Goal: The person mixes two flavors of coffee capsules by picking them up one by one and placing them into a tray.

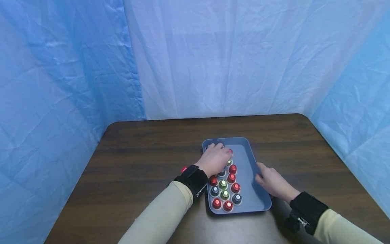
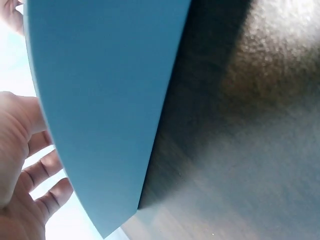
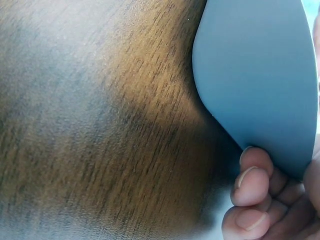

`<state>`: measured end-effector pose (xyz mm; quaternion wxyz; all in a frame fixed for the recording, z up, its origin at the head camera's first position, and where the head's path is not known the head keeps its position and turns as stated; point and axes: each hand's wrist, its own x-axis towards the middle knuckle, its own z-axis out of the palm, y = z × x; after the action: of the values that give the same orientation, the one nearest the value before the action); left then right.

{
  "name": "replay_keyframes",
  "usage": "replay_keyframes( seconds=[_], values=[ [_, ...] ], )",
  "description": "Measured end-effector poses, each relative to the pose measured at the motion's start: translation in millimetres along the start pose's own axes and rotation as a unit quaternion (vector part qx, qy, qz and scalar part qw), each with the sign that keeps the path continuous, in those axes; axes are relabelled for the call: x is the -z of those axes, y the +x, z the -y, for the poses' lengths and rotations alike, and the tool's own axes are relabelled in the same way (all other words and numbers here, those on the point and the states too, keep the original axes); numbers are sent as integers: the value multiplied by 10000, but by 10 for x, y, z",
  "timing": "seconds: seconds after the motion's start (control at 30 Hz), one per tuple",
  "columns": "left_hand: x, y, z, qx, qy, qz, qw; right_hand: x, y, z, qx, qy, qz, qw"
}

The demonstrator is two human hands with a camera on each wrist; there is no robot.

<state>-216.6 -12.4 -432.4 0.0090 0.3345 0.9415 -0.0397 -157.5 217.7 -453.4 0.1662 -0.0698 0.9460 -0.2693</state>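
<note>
A blue tray [image 1: 247,159] lies on the dark wooden table [image 1: 146,152]. Red, green and dark capsules [image 1: 226,193] stand in rows along its left half. My left hand [image 1: 214,159] lies knuckles up over the far capsules and hides them. In the left wrist view its fingers [image 2: 42,170] look spread and relaxed beside the tray's outer wall [image 2: 105,100]. My right hand [image 1: 269,181] holds the tray's right rim. The right wrist view shows its fingertips [image 3: 250,185] curled against the tray's edge [image 3: 255,75].
Blue cloth walls close in the table at the back and on both sides. A small red object [image 1: 183,168] shows on the table beside my left wrist band. Bare wood runs to the left of the tray and behind it.
</note>
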Motion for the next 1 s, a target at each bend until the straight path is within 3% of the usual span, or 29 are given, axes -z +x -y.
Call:
replay_keyframes(
  seconds=[0.23, 0.47, 1.0],
  values=[
    [-10, -18, 40, -43, -32, 100, 9999, -10, 14, 3, -18, -8, 2, 10000],
    [79, -97, 157, 47, -78, -60, 9999, -13, 27, 4, -8, -44, -20, 10000],
    [126, -444, 765, 870, -579, -509, 9932, 89, 2, -90, -317, 460, -18, 9984]
  ],
)
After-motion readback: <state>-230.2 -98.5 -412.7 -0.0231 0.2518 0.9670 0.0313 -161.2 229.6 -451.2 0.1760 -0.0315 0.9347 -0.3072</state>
